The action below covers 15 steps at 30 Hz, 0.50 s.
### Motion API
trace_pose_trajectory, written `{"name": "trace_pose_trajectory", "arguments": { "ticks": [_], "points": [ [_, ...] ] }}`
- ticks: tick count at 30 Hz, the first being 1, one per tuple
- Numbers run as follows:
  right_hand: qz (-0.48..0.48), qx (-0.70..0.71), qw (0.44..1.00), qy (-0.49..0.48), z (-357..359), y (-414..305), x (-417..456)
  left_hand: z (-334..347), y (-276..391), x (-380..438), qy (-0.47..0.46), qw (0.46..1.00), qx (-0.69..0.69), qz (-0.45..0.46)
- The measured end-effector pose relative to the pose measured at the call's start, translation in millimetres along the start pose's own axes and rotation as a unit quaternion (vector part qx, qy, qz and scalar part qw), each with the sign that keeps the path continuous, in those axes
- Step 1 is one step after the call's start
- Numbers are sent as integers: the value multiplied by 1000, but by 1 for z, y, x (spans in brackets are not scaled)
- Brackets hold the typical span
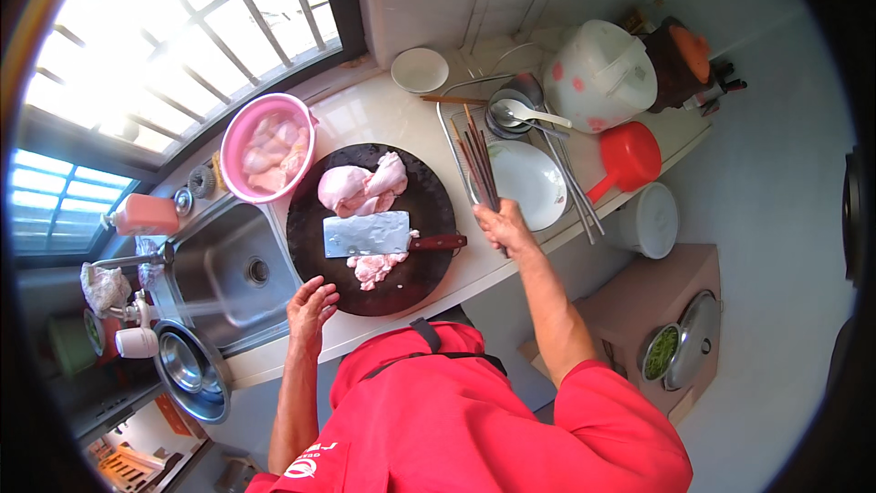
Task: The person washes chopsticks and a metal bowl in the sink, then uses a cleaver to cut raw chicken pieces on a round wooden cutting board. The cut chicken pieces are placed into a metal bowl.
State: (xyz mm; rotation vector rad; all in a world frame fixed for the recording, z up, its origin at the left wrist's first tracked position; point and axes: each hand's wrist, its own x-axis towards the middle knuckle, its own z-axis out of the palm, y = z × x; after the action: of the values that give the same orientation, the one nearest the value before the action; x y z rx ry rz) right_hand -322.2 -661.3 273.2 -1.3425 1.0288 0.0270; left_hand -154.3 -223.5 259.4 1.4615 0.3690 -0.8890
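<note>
My right hand (508, 227) is closed around a bundle of dark chopsticks (482, 171) at the edge of a wire dish rack, beside a white plate (523, 185). Near the front left edge of a round dark chopping board (431, 185), my left hand (313, 305) is empty with its fingers apart. A cleaver (366, 234) with a wooden handle lies flat on the board. Raw poultry pieces (363, 185) lie beyond its blade, and a small pile of pale raw scraps (375, 270) lies on the near side. A pink basin (234, 150) holds more raw poultry.
A steel sink (226, 267) lies left of the board, with steel bowls (222, 390) at its near corner. In the dish rack (455, 92) are a cup, spoons and tongs. A red dipper (629, 154) and a white bucket (592, 75) stand right of it.
</note>
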Motion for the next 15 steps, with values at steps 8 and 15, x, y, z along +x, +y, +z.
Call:
{"name": "trace_pose_trajectory", "arguments": {
  "ticks": [8,15],
  "points": [
    [-97,21,984,146,3,31,-39,45,14,-7,-57,996,57,30],
    [-167,-426,872,172,-123,18,-71,33,-2,-4,-49,994,98,24]
  ]
}}
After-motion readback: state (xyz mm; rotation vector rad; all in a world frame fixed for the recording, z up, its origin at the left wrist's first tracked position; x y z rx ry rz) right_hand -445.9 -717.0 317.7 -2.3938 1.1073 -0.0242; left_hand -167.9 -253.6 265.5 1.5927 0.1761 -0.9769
